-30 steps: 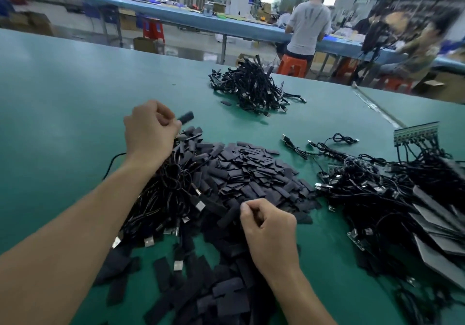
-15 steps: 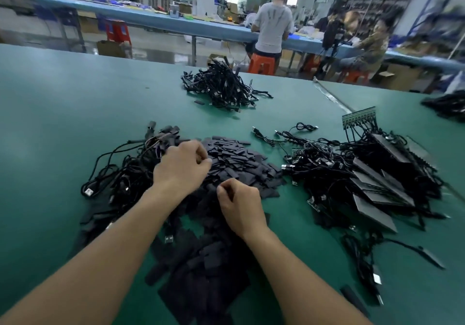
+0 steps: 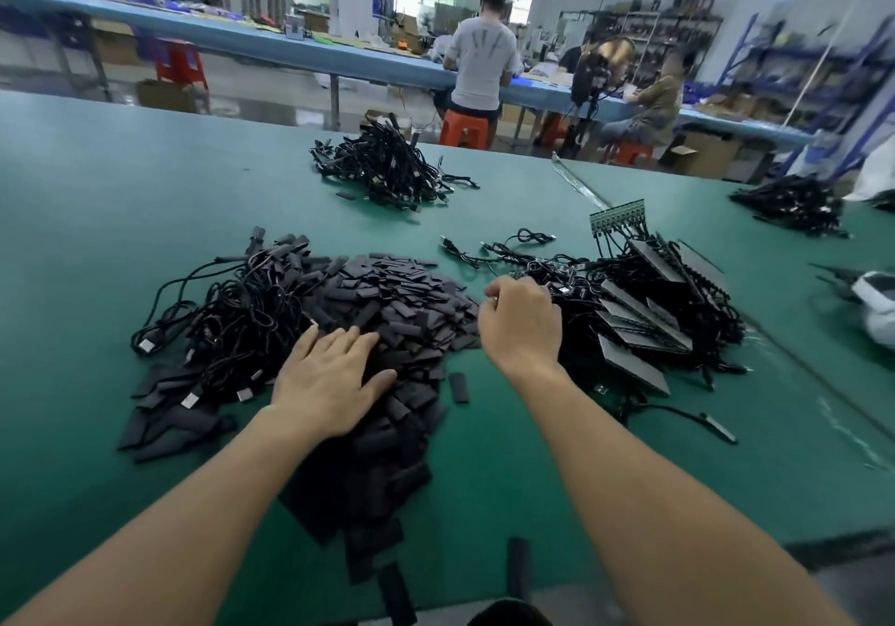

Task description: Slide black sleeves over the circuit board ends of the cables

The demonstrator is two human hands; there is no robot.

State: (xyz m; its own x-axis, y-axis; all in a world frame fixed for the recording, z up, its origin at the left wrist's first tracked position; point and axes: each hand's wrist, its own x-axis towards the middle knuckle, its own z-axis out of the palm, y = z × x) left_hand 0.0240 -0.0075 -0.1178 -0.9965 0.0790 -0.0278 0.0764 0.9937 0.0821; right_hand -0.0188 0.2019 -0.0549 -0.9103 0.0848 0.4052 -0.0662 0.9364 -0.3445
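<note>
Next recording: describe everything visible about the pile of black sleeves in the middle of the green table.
The pile of black sleeves is a loose heap of short, flat, matte black rectangles, rubbery-looking, overlapping at all angles. It lies on the green table, trailing toward the near edge. The left hand rests on it, fingers straight and spread. Tangled cables overlap its left side. The right hand, fingers curled, is beside its right edge. One stray sleeve lies apart.

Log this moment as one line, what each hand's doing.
phase: part pickup | left hand: flat on sleeve pile | right hand: fingers curled at cable tangle, grip unclear
</note>
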